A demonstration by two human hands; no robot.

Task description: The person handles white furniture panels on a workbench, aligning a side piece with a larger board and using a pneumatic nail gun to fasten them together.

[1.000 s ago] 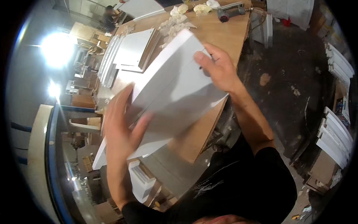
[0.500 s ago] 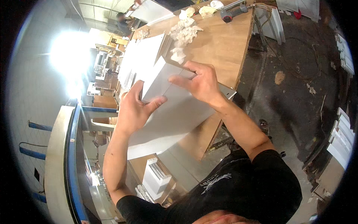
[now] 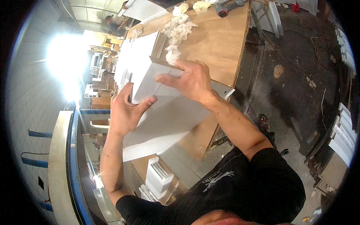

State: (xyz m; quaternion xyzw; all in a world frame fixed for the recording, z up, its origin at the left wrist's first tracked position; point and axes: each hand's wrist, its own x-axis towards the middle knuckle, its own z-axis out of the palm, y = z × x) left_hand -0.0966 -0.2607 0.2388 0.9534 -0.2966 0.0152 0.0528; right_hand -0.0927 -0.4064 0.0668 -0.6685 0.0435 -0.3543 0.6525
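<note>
Both hands are on a large white panel (image 3: 168,116), which slants across the near end of the tabletop (image 3: 219,43); whether its underside rests there cannot be told.

The left hand (image 3: 125,112) takes the panel at its upper left edge. Its grip is partly open, the thumb apart from the fingers: the thumb lies on the near face, and the fingers reach up at the edge. How firmly they press cannot be told.

The right hand (image 3: 193,80) pinches the upper edge. Its thumb lies flat on the face, pointing left, and the fingers bend over the edge, their tips hidden behind it. This grip is only as wide as the edge between thumb and fingers.

A thin line crosses the face near both thumbs; whether it is a seam or a groove is unclear. A small dark hole shows near the panel's right corner.

Beyond the panel, white boards (image 3: 144,47) lie stacked at the left of the tabletop, with crumpled wrap (image 3: 178,32) just beside them. A power tool (image 3: 229,8) lies at the far right corner.
</note>
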